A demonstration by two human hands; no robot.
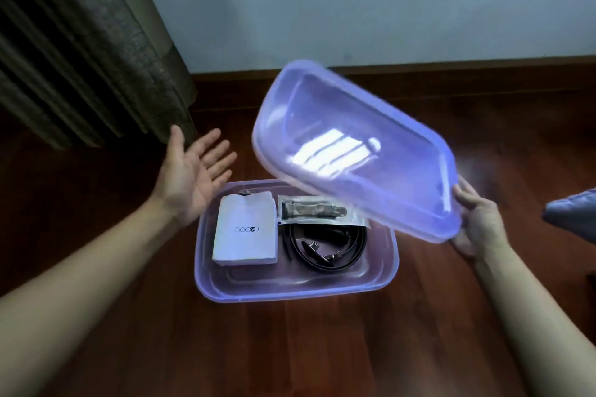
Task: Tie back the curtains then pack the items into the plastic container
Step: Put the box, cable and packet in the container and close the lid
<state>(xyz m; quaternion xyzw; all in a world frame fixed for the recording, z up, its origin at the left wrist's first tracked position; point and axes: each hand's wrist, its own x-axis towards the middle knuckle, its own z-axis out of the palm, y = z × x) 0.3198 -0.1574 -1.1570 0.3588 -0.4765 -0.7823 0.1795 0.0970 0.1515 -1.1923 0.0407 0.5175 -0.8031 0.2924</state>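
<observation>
**Centre of frame.** The plastic container (290, 288) sits open on the wooden floor (290, 351). It holds a white pouch (246, 232) at its left, a clear sachet (317, 213) at its upper right, and a coiled black belt (360, 243) just below the sachet.

**Right of frame.** Your right hand (477, 222) grips one end of the lid (354, 151). The lid hangs tilted above the container's upper right corner, apart from the rim.

**Left of centre.** Your left hand (196, 167) is spread wide, palm up, holding nothing, above the container's upper left corner.

**Upper left.** The curtain (80, 51) hangs in folds. You cannot tell from here whether it is tied back.

**Handling.** Packing looks complete, so closing appears to be the step in hand.
- The lid is probably light, thin and somewhat flexible, with a glossy surface that may slip.
- Held at one end only, it is likely to twist.
- Take the free end with your left hand so both short ends are supported, lower the lid level, then press around the rim.
- The sachet's edge lies near the rim and could get pinched.
</observation>
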